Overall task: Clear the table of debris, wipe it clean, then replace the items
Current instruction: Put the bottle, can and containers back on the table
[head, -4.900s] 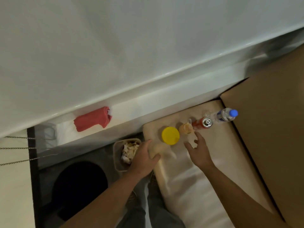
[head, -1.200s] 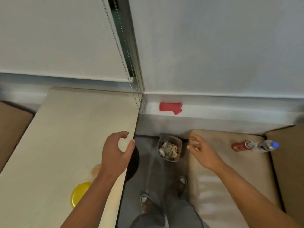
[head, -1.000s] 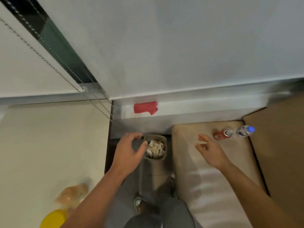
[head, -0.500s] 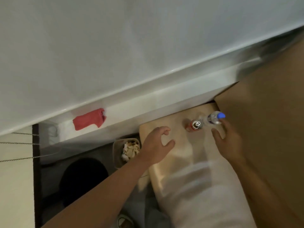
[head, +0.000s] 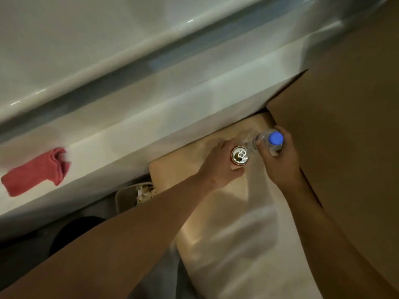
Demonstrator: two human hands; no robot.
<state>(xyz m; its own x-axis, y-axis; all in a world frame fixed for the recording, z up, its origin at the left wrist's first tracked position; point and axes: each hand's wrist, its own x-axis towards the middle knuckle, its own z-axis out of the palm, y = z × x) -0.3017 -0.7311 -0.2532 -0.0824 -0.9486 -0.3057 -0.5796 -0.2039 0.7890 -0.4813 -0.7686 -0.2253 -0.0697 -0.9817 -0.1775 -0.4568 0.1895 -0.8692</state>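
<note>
Can (head: 240,155) sits clasped in my left hand (head: 220,167); just right of it, my right hand (head: 278,162) grips the blue-capped bottle (head: 266,141).

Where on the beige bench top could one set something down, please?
The bench top is bare nearer than the left hand and right hand. Its far corner is crowded: they grip the can and bottle there.
</note>
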